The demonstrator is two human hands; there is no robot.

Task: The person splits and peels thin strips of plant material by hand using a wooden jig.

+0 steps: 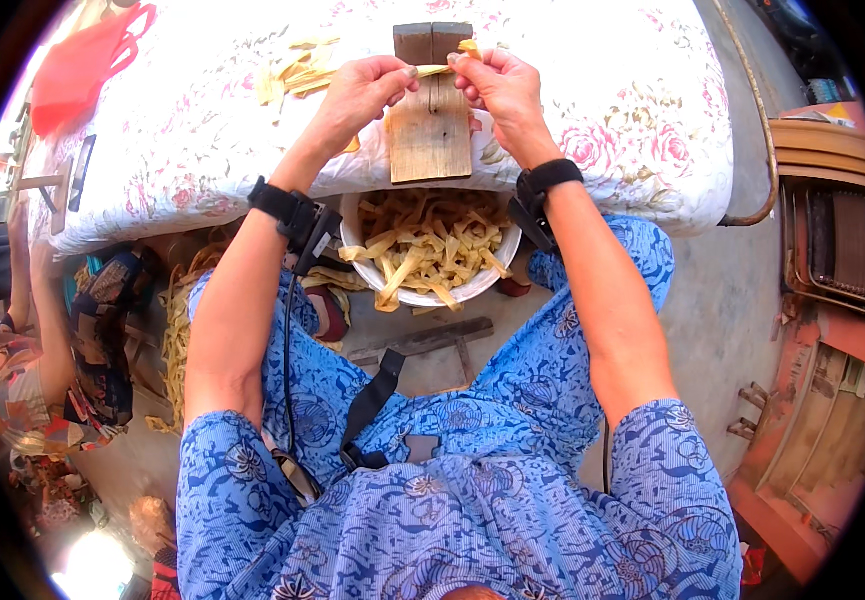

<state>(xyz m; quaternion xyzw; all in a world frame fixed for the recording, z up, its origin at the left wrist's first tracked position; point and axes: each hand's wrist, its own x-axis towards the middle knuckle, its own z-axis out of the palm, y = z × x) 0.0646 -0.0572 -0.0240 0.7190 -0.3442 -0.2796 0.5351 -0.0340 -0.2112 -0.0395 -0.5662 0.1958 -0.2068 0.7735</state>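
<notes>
A flat, pale yellow strip, like a dried leaf or husk, is stretched between my two hands above a wooden board. My left hand pinches one end between thumb and fingers. At the other end my right hand grips it, and a short yellow end pokes up above the fingers. Beneath them the wooden board, cracked along its middle, lies over the near edge of the bed-like surface, with a darker block at its far end. Loose yellow strips lie beyond my left hand.
Below the board, a white basin holds many folded yellow strips between my knees. The surface has a flowered cloth with a red bag at its left. Another person sits at left; brown wooden furniture stands at right.
</notes>
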